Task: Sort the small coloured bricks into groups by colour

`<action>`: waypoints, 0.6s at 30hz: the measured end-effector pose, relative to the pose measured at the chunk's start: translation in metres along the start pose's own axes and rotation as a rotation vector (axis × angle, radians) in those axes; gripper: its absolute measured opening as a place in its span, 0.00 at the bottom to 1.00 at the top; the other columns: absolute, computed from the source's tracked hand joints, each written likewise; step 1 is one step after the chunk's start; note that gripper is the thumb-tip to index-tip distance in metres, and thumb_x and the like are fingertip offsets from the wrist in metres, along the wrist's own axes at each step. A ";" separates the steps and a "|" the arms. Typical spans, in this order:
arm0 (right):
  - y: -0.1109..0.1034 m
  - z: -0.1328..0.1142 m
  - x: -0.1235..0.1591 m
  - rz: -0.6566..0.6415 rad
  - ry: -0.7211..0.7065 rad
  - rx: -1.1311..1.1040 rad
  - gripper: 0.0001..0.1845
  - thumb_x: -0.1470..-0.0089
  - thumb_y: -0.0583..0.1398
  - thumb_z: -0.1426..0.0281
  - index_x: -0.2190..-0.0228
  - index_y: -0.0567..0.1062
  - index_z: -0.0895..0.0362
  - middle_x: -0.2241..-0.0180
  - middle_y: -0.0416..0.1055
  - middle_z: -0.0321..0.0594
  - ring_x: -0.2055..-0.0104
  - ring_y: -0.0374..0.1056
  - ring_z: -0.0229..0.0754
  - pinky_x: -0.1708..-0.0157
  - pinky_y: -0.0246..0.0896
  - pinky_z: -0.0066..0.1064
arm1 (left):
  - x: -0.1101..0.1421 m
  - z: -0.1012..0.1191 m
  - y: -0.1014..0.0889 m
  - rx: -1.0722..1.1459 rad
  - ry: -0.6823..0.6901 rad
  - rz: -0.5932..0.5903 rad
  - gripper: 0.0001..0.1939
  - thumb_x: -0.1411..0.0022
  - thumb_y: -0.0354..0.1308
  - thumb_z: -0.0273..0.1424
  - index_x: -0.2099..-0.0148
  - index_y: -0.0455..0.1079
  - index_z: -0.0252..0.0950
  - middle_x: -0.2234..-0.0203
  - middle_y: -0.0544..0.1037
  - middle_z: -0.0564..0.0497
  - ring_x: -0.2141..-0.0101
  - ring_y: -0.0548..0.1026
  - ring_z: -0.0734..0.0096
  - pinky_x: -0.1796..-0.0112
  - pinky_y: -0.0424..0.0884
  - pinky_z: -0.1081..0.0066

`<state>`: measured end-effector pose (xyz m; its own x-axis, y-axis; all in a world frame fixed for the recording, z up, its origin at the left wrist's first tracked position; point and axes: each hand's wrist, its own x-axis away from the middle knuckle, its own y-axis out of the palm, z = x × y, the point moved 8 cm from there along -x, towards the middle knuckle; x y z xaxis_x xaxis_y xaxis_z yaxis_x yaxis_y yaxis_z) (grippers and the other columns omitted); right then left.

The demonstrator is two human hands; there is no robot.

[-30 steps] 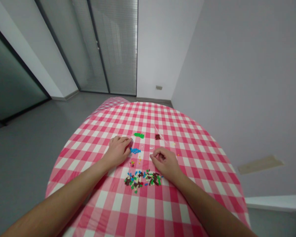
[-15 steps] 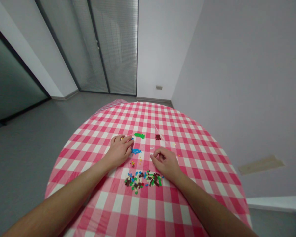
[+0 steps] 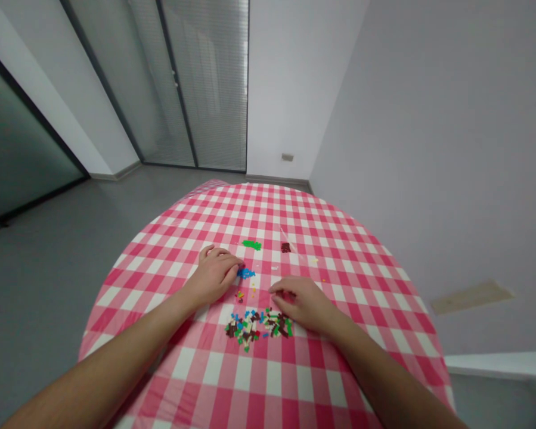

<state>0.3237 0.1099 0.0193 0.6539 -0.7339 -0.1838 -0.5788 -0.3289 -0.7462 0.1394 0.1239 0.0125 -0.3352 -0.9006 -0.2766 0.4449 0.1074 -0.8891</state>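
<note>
The left hand (image 3: pixel 214 277) rests palm down near the middle of the table, its fingers together and lightly curled, with the fingertips just beside a small cluster of blue plastic bricks (image 3: pixel 246 273). Whether those fingers pinch anything is hidden. The right hand (image 3: pixel 301 304) lies low and flat, its fingers together and stretched toward the left hand, with the tips just above a mixed heap of tiny multicoloured plastic bricks (image 3: pixel 259 328); I cannot tell if it holds a piece. Both hands are over a pink-and-white gingham tablecloth (image 3: pixel 245 381). A tiny mixed cluster of red and yellow bricks (image 3: pixel 239 296) sits between the left hand and the heap. Farther from the person's body, a green brick pile (image 3: pixel 251 244) and a dark red brick pile (image 3: pixel 285 247) lie apart.
</note>
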 end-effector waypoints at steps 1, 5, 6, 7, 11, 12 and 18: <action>0.004 -0.002 0.001 -0.053 -0.018 0.030 0.08 0.45 0.59 0.74 0.64 0.79 0.56 0.66 0.78 0.40 0.66 0.71 0.40 0.64 0.61 0.29 | 0.001 0.000 0.000 0.005 0.004 0.000 0.15 0.30 0.45 0.33 0.54 0.73 0.43 0.57 0.80 0.53 0.51 0.69 0.58 0.44 0.48 0.47; 0.017 -0.010 0.003 -0.192 -0.063 0.124 0.08 0.42 0.59 0.73 0.63 0.80 0.57 0.64 0.76 0.41 0.63 0.70 0.41 0.64 0.59 0.29 | 0.002 0.002 0.003 0.039 0.032 -0.018 0.14 0.30 0.45 0.33 0.53 0.73 0.44 0.58 0.80 0.54 0.52 0.70 0.60 0.43 0.48 0.48; 0.020 -0.010 0.003 -0.214 -0.065 0.139 0.08 0.41 0.59 0.73 0.63 0.80 0.57 0.65 0.75 0.41 0.63 0.69 0.41 0.65 0.59 0.29 | 0.002 0.002 0.003 0.053 0.037 -0.020 0.15 0.30 0.45 0.33 0.53 0.73 0.44 0.58 0.79 0.55 0.52 0.71 0.61 0.43 0.48 0.48; 0.022 -0.011 0.002 -0.232 -0.064 0.150 0.08 0.41 0.59 0.73 0.64 0.80 0.57 0.66 0.75 0.41 0.64 0.68 0.40 0.66 0.58 0.28 | 0.002 0.002 0.002 0.067 0.037 -0.017 0.15 0.29 0.44 0.33 0.53 0.73 0.44 0.58 0.79 0.55 0.53 0.71 0.62 0.43 0.49 0.49; 0.024 -0.013 0.001 -0.251 -0.055 0.165 0.09 0.39 0.59 0.72 0.65 0.80 0.57 0.68 0.72 0.40 0.66 0.66 0.38 0.67 0.56 0.27 | 0.002 -0.002 -0.004 0.118 0.009 0.047 0.16 0.28 0.44 0.36 0.54 0.73 0.43 0.57 0.79 0.54 0.54 0.72 0.63 0.45 0.54 0.53; 0.025 -0.013 0.001 -0.254 -0.056 0.166 0.09 0.39 0.59 0.71 0.65 0.80 0.57 0.68 0.72 0.40 0.66 0.66 0.38 0.67 0.55 0.27 | 0.002 -0.003 -0.006 0.129 -0.001 0.067 0.16 0.28 0.44 0.36 0.55 0.74 0.43 0.58 0.79 0.53 0.54 0.72 0.63 0.46 0.55 0.53; 0.028 -0.020 0.002 -0.285 -0.064 0.215 0.09 0.39 0.59 0.70 0.65 0.80 0.57 0.67 0.70 0.40 0.65 0.66 0.39 0.68 0.55 0.27 | 0.002 -0.004 -0.006 0.144 -0.008 0.086 0.15 0.29 0.46 0.36 0.56 0.74 0.42 0.60 0.79 0.53 0.55 0.72 0.64 0.48 0.56 0.56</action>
<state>0.2993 0.0872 0.0110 0.8073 -0.5899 0.0160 -0.2579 -0.3770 -0.8896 0.1330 0.1233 0.0162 -0.2846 -0.8941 -0.3459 0.5860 0.1234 -0.8009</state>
